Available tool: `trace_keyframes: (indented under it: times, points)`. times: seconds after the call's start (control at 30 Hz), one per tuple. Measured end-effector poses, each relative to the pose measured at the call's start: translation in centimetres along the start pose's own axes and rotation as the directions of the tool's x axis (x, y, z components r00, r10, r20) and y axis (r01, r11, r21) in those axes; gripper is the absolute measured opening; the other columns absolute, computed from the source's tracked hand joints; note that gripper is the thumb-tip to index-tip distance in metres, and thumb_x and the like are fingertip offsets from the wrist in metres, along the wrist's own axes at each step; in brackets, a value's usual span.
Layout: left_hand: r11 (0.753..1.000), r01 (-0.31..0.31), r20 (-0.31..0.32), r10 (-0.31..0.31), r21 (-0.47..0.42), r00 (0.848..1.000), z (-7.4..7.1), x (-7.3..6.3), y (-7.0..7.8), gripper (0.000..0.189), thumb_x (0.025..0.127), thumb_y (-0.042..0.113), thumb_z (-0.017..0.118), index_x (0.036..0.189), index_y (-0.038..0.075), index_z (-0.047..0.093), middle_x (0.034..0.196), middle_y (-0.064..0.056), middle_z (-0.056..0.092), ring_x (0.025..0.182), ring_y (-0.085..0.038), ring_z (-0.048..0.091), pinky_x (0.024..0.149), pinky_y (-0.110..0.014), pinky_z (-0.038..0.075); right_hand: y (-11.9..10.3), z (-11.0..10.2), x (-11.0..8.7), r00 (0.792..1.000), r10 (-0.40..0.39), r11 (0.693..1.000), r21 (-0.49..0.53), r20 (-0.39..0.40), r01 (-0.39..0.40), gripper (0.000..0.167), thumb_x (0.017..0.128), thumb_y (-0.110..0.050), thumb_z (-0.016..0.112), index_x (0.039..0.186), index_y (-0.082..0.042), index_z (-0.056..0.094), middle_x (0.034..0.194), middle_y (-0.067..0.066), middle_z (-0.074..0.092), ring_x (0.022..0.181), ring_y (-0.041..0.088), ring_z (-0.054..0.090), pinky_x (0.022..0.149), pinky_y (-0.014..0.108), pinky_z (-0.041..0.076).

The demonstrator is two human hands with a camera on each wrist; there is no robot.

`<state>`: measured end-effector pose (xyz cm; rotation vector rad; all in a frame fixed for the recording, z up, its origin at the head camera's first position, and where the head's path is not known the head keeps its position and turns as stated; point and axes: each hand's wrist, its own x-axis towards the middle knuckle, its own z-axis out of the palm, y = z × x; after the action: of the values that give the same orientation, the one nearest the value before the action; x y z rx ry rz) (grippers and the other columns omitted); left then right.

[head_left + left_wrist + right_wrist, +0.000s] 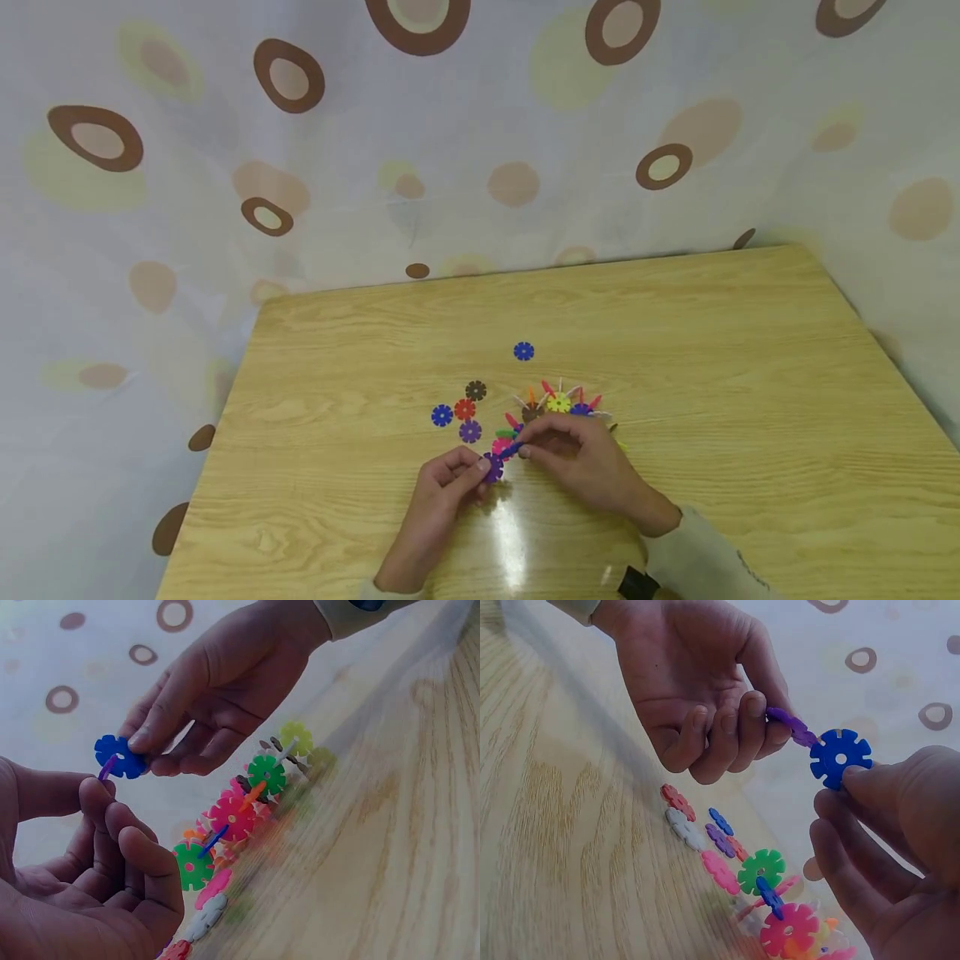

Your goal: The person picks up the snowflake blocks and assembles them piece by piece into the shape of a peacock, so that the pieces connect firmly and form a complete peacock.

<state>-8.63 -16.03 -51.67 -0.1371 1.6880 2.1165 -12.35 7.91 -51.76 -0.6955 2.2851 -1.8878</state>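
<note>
Between finger and thumb, my left hand (442,500) pinches a purple notched plastic disc (495,468). A blue notched disc (840,759) is pinched at its rim by my right hand (592,467). In the right wrist view the purple disc (793,726) meets the blue one's edge at an angle; how deep the notches engage cannot be told. Beyond the hands, a chain of joined notched discs lies on the table, including a green disc (193,865) and a pink disc (232,819). My right hand partly hides that chain in the head view.
Loose discs lie left of the chain: brown (476,391), red (465,409), blue (442,415) and purple (470,431). Farther back is another blue disc (523,351). The wooden table (337,367) meets a patterned cloth (465,108) behind. A black object (637,583) shows near the right sleeve.
</note>
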Motion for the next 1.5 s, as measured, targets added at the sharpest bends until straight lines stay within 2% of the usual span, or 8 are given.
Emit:
trace_keyframes:
  times: [0.33,0.53,0.83,1.0,1.13,1.27,1.4,1.5]
  points:
    - [1.000,-0.022,0.057,0.023,-0.011,0.998,0.1,0.0,0.2,0.014,0.106,0.013,0.067,0.093,0.017,0.069,0.083,0.011,0.072,0.079,-0.003,0.062,0.077,-0.018,0.057,-0.4,-0.6,0.2,0.988,-0.157,0.975,-0.156,0.007,0.156,0.024,0.091,0.004,0.083,0.107,-0.015,0.081,0.102,0.000,0.084,0.099,0.012,0.079,0.094,0.025,0.064]
    - [0.998,-0.056,0.075,0.056,-0.005,0.996,0.2,-0.2,0.1,0.011,0.105,0.009,0.067,0.095,0.013,0.068,0.086,0.011,0.075,0.080,-0.003,0.064,0.078,-0.017,0.057,-0.9,-0.8,0.3,0.973,-0.225,0.959,-0.169,0.044,0.230,0.022,0.091,0.003,0.084,0.105,-0.014,0.082,0.098,0.002,0.084,0.090,0.013,0.079,0.085,0.025,0.066]
    - [0.999,-0.022,0.017,0.022,0.030,1.000,0.4,-0.2,-0.5,0.010,0.104,0.011,0.069,0.095,0.012,0.069,0.091,0.010,0.079,0.084,-0.005,0.067,0.081,-0.019,0.059,-1.0,-0.6,0.5,0.936,-0.347,0.924,-0.147,0.063,0.353,0.025,0.086,0.010,0.086,0.100,-0.010,0.081,0.095,0.004,0.084,0.087,0.016,0.080,0.086,0.020,0.065]
    - [0.987,-0.089,0.164,0.066,0.134,0.984,-0.7,0.0,-0.8,0.020,0.107,0.009,0.066,0.102,-0.010,0.069,0.093,0.008,0.075,0.083,-0.003,0.065,0.079,-0.018,0.057,-0.9,-0.5,0.7,0.948,-0.302,0.936,-0.159,0.102,0.315,0.024,0.088,0.007,0.085,0.103,-0.013,0.084,0.099,0.001,0.085,0.091,0.017,0.081,0.088,0.023,0.065]
    - [0.933,-0.195,0.233,0.126,0.302,0.964,-1.3,0.3,-0.4,0.022,0.105,0.009,0.069,0.111,-0.012,0.073,0.102,-0.017,0.077,0.092,-0.004,0.069,0.083,-0.020,0.060,-0.7,-0.3,1.1,0.973,-0.207,0.962,-0.161,0.100,0.221,0.018,0.093,-0.003,0.085,0.104,-0.017,0.086,0.103,-0.002,0.086,0.098,0.014,0.082,0.100,0.024,0.063]
    - [0.906,-0.209,0.159,0.160,0.369,0.974,-1.6,0.4,-0.3,0.017,0.101,0.008,0.075,0.109,-0.007,0.076,0.107,-0.030,0.078,0.090,-0.007,0.073,0.082,-0.021,0.062,-0.4,0.1,1.2,0.988,-0.134,0.974,-0.173,0.075,0.145,0.019,0.092,-0.004,0.086,0.106,-0.017,0.086,0.105,-0.003,0.086,0.100,0.012,0.081,0.099,0.023,0.063]
    - [0.929,-0.158,0.044,0.152,0.336,0.987,-2.2,0.5,-0.5,0.017,0.098,0.007,0.079,0.107,-0.006,0.074,0.102,-0.016,0.079,0.087,-0.009,0.072,0.080,-0.021,0.061,-0.3,0.4,1.0,0.990,-0.105,0.948,-0.290,0.095,0.128,0.020,0.091,-0.001,0.085,0.110,-0.009,0.084,0.102,0.003,0.085,0.090,0.011,0.079,0.081,0.023,0.066]
    - [0.954,-0.139,-0.040,0.155,0.266,0.987,-2.5,0.7,-0.5,0.018,0.096,0.004,0.078,0.108,-0.009,0.072,0.099,-0.003,0.078,0.088,-0.009,0.073,0.083,-0.021,0.062,-0.3,0.6,0.7,0.985,-0.031,0.910,-0.402,0.167,0.097,0.019,0.095,-0.004,0.082,0.114,-0.005,0.083,0.091,-0.001,0.080,0.078,0.001,0.069,0.071,0.019,0.061]
